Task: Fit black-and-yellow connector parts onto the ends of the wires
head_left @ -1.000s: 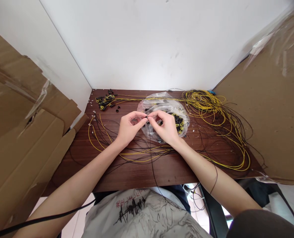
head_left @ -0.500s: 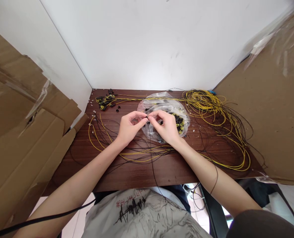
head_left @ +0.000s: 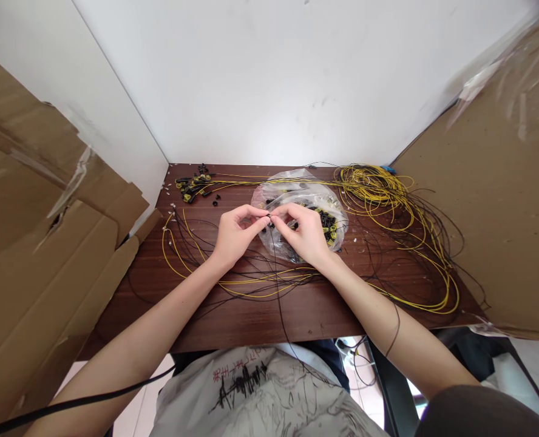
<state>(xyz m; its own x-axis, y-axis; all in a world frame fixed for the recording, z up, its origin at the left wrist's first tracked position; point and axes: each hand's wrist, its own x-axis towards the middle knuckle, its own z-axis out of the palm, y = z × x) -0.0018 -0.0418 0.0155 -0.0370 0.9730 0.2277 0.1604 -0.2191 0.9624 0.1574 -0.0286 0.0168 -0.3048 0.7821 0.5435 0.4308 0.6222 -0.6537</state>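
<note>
My left hand (head_left: 237, 233) and my right hand (head_left: 303, 230) meet fingertip to fingertip over the middle of the table. Both pinch the end of a thin black wire (head_left: 276, 273), which hangs from the fingertips down across the table edge toward my lap. Something small and dark sits at the wire's end, mostly hidden by the fingers. Just behind and under the right hand lies a clear plastic bag (head_left: 340, 209) with many small black and yellow connector parts (head_left: 328, 220) in it.
A coil of yellow and black wires (head_left: 374, 188) lies at the back right. Several black and yellow connectors (head_left: 192, 187) are piled at the back left. Loose wires (head_left: 251, 282) cross the brown table (head_left: 246, 321). Cardboard (head_left: 46, 243) stands at the left side, more cardboard (head_left: 492, 200) at the right.
Both hands keep nearly the same place, with only a slight shift of the fingertips around the wire's end. Nothing else has visibly moved.
</note>
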